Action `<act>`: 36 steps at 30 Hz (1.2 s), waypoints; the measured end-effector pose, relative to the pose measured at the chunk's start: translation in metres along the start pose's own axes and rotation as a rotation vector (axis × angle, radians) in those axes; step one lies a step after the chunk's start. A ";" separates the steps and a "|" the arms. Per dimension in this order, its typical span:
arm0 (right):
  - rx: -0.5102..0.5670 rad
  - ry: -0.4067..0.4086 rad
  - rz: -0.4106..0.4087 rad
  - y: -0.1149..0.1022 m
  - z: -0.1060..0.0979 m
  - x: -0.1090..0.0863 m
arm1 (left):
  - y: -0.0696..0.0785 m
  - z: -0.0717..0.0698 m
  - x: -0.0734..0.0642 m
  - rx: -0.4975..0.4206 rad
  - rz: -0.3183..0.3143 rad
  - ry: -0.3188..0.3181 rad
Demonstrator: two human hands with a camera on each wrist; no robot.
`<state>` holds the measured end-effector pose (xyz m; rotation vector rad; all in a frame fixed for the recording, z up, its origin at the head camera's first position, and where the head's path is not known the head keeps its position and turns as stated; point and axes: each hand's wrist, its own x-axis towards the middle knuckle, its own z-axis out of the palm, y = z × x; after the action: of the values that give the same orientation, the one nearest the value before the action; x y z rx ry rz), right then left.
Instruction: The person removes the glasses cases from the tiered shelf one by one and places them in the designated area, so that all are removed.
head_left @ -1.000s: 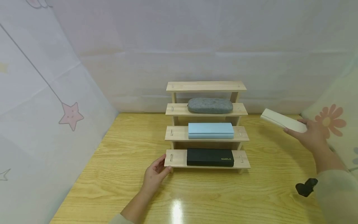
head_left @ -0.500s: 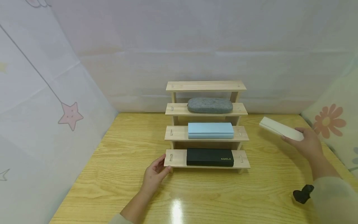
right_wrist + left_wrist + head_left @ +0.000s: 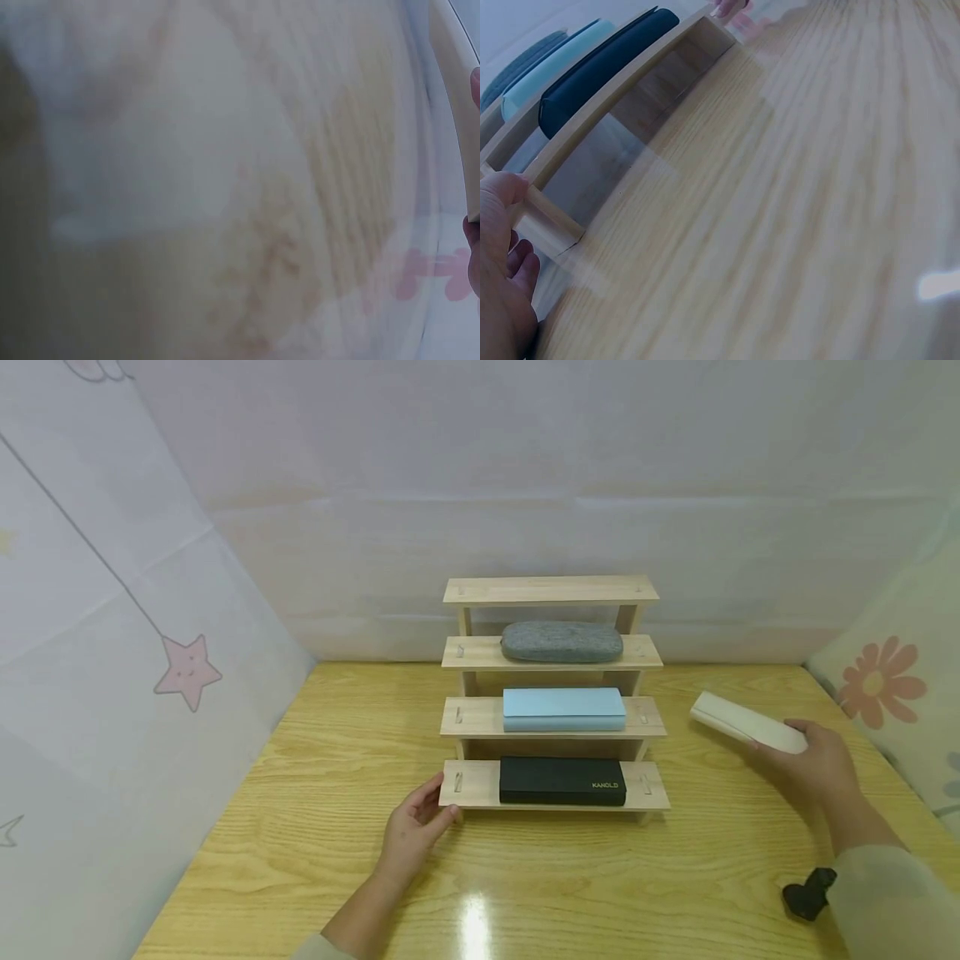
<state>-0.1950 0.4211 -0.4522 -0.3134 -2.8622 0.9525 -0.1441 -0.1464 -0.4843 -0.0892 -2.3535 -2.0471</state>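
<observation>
My left hand (image 3: 415, 831) holds the left end of the lowest board of a stepped wooden shelf (image 3: 472, 785), thumb at the front corner. In the left wrist view the thumb lies on the board's end and the other fingers curl beside it. To the right of the shelf, my right hand (image 3: 817, 760) grips a cream-white glasses case (image 3: 746, 722) by its right end, the case slanting low over the table. In the right wrist view only the edge of the white case (image 3: 457, 112) and some fingertips show. A black glasses case (image 3: 562, 780) lies on the lowest board.
A light blue glasses case (image 3: 564, 710) sits one board higher, and a grey fabric glasses case (image 3: 562, 642) above it. The top board (image 3: 551, 589) is bare. All stand on a wood-grain table (image 3: 330, 735) before a patterned cloth backdrop (image 3: 375, 527).
My right hand has come down and towards me, slightly left, carrying the white glasses case. The left hand stays at the shelf's end, and the shelf with its cases stands as before.
</observation>
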 end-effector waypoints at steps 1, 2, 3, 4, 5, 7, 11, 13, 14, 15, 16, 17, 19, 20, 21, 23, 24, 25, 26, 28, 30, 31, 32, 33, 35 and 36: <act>-0.001 -0.001 -0.003 0.000 0.001 -0.001 | 0.000 0.000 0.000 -0.001 0.001 -0.001; -0.002 0.004 -0.007 0.000 0.001 -0.002 | 0.000 0.000 0.000 -0.001 0.002 -0.001; -0.003 0.009 -0.011 0.001 0.002 -0.002 | 0.000 0.000 0.000 -0.002 0.003 -0.002; -0.005 0.015 -0.015 0.001 0.003 -0.003 | 0.000 0.000 0.000 -0.004 0.004 -0.003; -0.004 0.020 -0.014 0.001 0.004 -0.003 | 0.000 0.000 0.000 -0.004 0.004 -0.001; -0.004 0.026 -0.012 0.002 0.006 -0.003 | 0.000 0.000 0.000 -0.004 0.004 -0.001; -0.014 0.037 -0.026 0.004 0.009 -0.004 | 0.000 0.000 0.001 0.002 0.003 0.007; -0.016 0.036 -0.033 0.004 0.011 -0.004 | 0.000 0.000 0.001 0.005 0.005 0.006; -0.019 0.034 -0.034 0.004 0.011 -0.004 | 0.000 0.000 0.001 0.007 0.005 0.006; -0.021 0.031 -0.034 0.005 0.012 -0.004 | 0.000 0.000 0.001 0.008 0.003 0.005; -0.023 0.027 -0.033 0.005 0.012 -0.004 | 0.000 0.000 0.001 0.006 0.003 0.004; -0.024 0.024 -0.032 0.005 0.013 -0.005 | 0.000 0.000 0.001 0.004 0.002 0.003; -0.028 0.019 -0.034 0.005 0.014 -0.005 | 0.000 0.000 0.001 0.001 -0.003 0.003; -0.030 0.020 -0.036 0.005 0.014 -0.005 | 0.000 0.000 0.001 0.000 -0.006 0.003; -0.027 0.021 -0.039 0.006 0.015 -0.005 | 0.000 0.000 0.001 -0.001 -0.009 0.002; -0.021 0.020 -0.046 0.006 0.017 -0.005 | 0.000 0.000 0.000 0.000 -0.016 0.004; -0.018 0.021 -0.052 0.006 0.018 -0.004 | 0.000 0.000 0.000 -0.001 -0.021 0.005; -0.013 0.020 -0.055 0.007 0.019 -0.004 | 0.000 0.001 0.001 -0.002 -0.022 0.005; -0.009 0.019 -0.057 0.007 0.020 -0.003 | 0.000 0.001 0.001 -0.002 -0.024 0.007; -0.004 0.008 -0.063 0.008 0.021 -0.003 | 0.000 0.001 0.001 -0.002 -0.027 0.008; -0.008 -0.002 -0.067 0.008 0.022 -0.002 | 0.000 0.001 0.001 -0.002 -0.029 0.008; -0.011 -0.009 -0.065 0.008 0.022 -0.002 | 0.000 0.001 0.001 -0.001 -0.029 0.007; -0.015 -0.015 -0.063 0.008 0.022 -0.002 | 0.000 0.001 0.001 0.000 -0.031 0.006; -0.020 -0.019 -0.064 0.008 0.022 -0.002 | 0.000 0.001 0.001 0.001 -0.032 0.006; -0.025 -0.024 -0.062 0.008 0.023 -0.003 | 0.001 0.001 0.001 0.001 -0.035 0.006; -0.029 -0.024 -0.061 0.008 0.023 -0.003 | 0.001 0.001 0.001 0.001 -0.037 0.006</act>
<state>-0.1950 0.4137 -0.4754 -0.2169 -2.8917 0.9110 -0.1449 -0.1457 -0.4836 -0.0402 -2.3705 -2.0590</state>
